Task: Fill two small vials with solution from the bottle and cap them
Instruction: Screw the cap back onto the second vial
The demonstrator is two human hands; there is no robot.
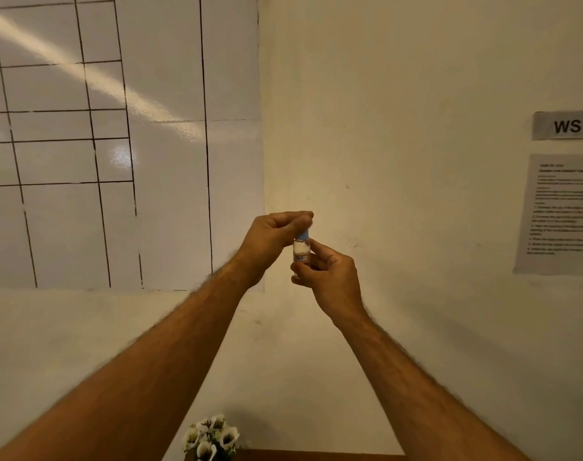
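Observation:
I hold a small clear vial upright in front of the wall at chest height. It has a white and red label and a blue cap. My right hand grips the vial's body from the right and below. My left hand curls over the top, its fingers pinching the blue cap. The vial's contents look pale; the level is hard to tell. The bottle and the second vial are out of view.
A cream wall fills the view, with white tiles at the left. A "WS 03" sign and a printed sheet hang at the right. White flowers stand at the bottom, by a brown table edge.

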